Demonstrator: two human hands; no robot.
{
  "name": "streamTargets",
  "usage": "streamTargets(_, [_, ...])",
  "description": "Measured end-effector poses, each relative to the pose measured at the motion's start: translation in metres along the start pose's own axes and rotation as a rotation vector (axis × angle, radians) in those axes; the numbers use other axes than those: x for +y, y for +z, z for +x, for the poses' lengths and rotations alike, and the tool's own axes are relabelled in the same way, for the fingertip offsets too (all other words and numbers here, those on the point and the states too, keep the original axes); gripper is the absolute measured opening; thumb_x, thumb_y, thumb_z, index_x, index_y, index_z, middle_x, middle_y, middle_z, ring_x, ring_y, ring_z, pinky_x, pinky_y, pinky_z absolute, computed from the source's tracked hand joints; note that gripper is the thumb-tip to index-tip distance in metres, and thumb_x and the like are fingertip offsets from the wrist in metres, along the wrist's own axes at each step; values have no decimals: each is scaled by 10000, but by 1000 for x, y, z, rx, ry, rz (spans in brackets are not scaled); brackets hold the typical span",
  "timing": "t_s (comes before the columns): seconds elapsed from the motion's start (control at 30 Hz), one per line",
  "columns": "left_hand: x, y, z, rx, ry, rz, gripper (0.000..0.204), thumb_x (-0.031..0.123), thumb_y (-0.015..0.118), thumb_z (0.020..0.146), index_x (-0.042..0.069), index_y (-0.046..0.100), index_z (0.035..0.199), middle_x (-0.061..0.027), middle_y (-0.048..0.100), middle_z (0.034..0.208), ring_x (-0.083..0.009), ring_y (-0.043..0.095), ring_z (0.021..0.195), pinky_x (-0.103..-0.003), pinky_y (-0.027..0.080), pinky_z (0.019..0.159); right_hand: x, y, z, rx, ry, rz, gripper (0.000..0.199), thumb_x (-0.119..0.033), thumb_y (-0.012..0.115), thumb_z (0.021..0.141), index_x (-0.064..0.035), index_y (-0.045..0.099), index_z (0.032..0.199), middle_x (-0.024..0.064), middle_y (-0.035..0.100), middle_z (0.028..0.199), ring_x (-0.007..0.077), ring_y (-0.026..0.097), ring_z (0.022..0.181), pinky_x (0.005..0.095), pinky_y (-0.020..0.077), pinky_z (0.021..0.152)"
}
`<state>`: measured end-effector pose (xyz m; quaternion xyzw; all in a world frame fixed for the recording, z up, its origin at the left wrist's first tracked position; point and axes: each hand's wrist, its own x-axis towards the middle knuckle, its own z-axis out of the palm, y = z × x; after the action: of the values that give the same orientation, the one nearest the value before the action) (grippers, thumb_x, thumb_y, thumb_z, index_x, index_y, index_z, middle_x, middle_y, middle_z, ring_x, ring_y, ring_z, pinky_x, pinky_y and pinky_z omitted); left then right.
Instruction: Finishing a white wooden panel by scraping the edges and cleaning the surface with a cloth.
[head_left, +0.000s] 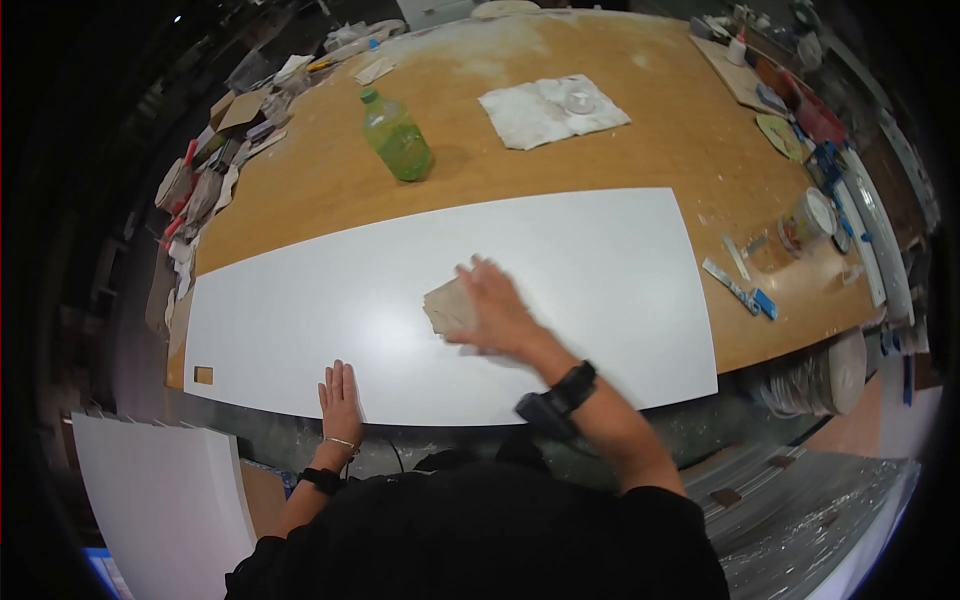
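A long white panel [580,250] lies flat along the near side of the table, with a small rectangular cutout at its left end. My right hand [492,308] grips a folded beige cloth [447,308] against the panel, a bit right of its middle. The fingers curl over the cloth's right part, slightly blurred. My left hand [340,396] rests flat on the panel near its front edge, fingers stretched out, holding nothing. Beyond the panel stands a green bottle [397,140] with a green cap.
A white paper sheet [535,118] with a small clear dish lies farther back on the wooden table [300,205]. At right are a utility knife [730,287], a blue block [765,304] and a tub [806,222]. Clutter lines the left edge. Another white board [160,500] stands at lower left.
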<state>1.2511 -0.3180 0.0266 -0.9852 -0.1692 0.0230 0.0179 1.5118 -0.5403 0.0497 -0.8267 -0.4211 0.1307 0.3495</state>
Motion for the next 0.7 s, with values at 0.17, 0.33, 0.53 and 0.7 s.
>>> streamTargets(0.17, [-6,5,1,17,21,-22,596,-55,396,784,-19,217,1352,-208,184,1422,-374,154,1326,-511,136,1061,-3,34,28,187,79,-138,839,-408,709,658,-46,330,1313,208,239,1386,351,253,1262,458,205,1028])
streamTargets(0.33, [-21,12,-1,85,164,9,580,-55,424,762,-30,277,1323,-219,218,1406,-383,170,1319,-508,127,1063,18,9,-2,236,181,-365,511,-248,590,792,-90,433,1251,154,366,1331,337,318,1232,510,230,997])
streamTargets(0.53, [-35,14,0,245,396,-44,544,-26,449,746,-31,351,1282,-217,317,1360,-402,263,1279,-510,200,1048,-55,66,-114,245,100,-451,591,-223,633,754,-99,392,1280,150,345,1337,355,313,1244,527,264,984])
streamTargets(0.7, [-55,5,-17,279,512,-66,479,-6,470,752,-23,424,1229,-212,367,1331,-413,343,1228,-502,285,1007,-109,79,-142,204,100,-410,576,-171,637,749,-74,397,1264,152,331,1345,336,282,1272,517,223,1023])
